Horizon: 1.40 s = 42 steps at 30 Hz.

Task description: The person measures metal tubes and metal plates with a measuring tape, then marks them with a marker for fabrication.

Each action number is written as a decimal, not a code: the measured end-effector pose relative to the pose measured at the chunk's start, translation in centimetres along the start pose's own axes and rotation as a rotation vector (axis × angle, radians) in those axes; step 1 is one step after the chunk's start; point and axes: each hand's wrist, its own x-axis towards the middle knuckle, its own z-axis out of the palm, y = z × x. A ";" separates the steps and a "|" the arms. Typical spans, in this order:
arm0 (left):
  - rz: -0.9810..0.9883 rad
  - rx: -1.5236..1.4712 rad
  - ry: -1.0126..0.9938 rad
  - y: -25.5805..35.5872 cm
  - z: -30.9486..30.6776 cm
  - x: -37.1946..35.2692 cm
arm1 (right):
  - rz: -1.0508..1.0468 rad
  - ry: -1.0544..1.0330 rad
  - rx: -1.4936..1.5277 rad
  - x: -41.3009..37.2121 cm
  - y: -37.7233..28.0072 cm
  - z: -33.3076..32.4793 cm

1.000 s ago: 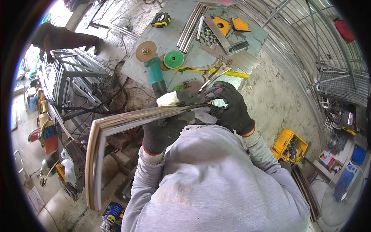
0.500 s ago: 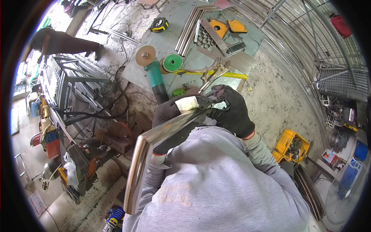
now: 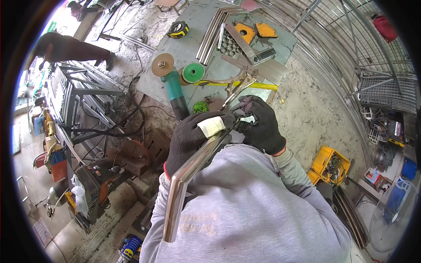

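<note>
A shiny bent metal tube [image 3: 176, 206] slants across my front, its lower leg against the grey shirt. My left hand [image 3: 193, 139], in a dark glove with a pale patch at the thumb, is wrapped round the tube's upper leg. At the upper end, my right hand [image 3: 264, 128], also gloved, has its fingers curled in close to the left one. A small pale scrap [image 3: 248, 119] shows by the right fingers; what they grip is hidden. Beyond the hands, an angle grinder [image 3: 174, 90] and a locking clamp [image 3: 241, 84] lie on the metal-topped table [image 3: 151, 85].
The table also bears a green disc [image 3: 193, 72], a tape measure [image 3: 178, 30], bent tubes [image 3: 215, 31], cut rings [image 3: 231, 45] and orange magnet blocks [image 3: 265, 30]. A yellow toolbox [image 3: 329, 164] stands right. Metal frames [image 3: 96, 92] and another person [image 3: 74, 48] are left.
The tube's bend and lower end have swung to the right, so the lower leg lies further over the shirt. My left hand has turned slightly with it; the right has barely moved.
</note>
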 end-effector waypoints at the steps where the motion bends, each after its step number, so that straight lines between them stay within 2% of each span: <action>1: 0.125 0.132 -0.029 0.2 -0.3 0.1 | 0.025 0.011 -0.045 -0.2 0.4 0.1; 2: 0.123 0.132 -0.028 -0.7 -0.6 -0.4 | 0.052 0.020 -0.089 -0.4 0.8 0.3; 4: -0.123 0.046 0.044 -1.6 -0.8 -0.6 | 0.102 0.002 -0.076 -1.0 1.6 0.7; 5: -0.117 -0.029 0.069 -1.2 -1.0 -1.5 | 0.151 -0.016 -0.063 -1.3 2.0 0.9; 6: -0.152 0.105 0.091 -1.0 -1.3 -1.8 | 0.150 -0.019 -0.061 -1.8 2.6 1.1; 8: -0.034 0.109 0.076 1.6 -1.9 -0.6 | 0.163 -0.022 -0.054 -2.7 3.5 1.5; 11: -0.114 -0.045 0.024 3.1 -2.2 0.8 | 0.232 -0.027 0.110 -2.5 3.0 2.0; 12: -0.059 0.189 -0.046 2.9 -2.3 1.1 | 0.229 -0.039 0.113 -2.3 2.6 2.2; 14: 0.158 0.354 -0.126 1.9 -2.4 2.1 | 0.192 -0.034 0.075 -2.0 2.0 2.4; 15: 0.204 0.391 -0.162 1.4 -2.2 2.3 | 0.191 -0.043 0.076 -1.9 1.8 2.4; 20: 0.171 0.313 -0.217 1.0 -2.3 2.3 | 0.271 -0.063 0.133 -2.3 2.1 2.7; 26: 0.096 0.242 -0.213 1.1 -2.2 1.9 | 0.181 -0.081 0.138 -2.0 2.1 2.5; 31: 0.023 0.100 -0.198 1.1 -2.0 1.6 | 0.222 -0.058 0.139 -2.1 1.9 2.6; 36: -0.001 0.128 -0.253 -0.9 -1.4 0.9 | 0.254 -0.047 0.182 -3.3 3.2 2.5; 38: -0.026 0.140 -0.250 -1.7 -0.8 0.8 | 0.153 -0.122 0.028 -3.5 3.8 2.1; 40: 0.058 0.005 -0.208 -2.0 -0.1 0.8 | 0.151 -0.135 0.002 -4.0 4.0 2.1; 42: 0.050 0.033 -0.209 -2.2 0.3 0.8 | 0.146 -0.147 -0.022 -4.2 3.9 2.6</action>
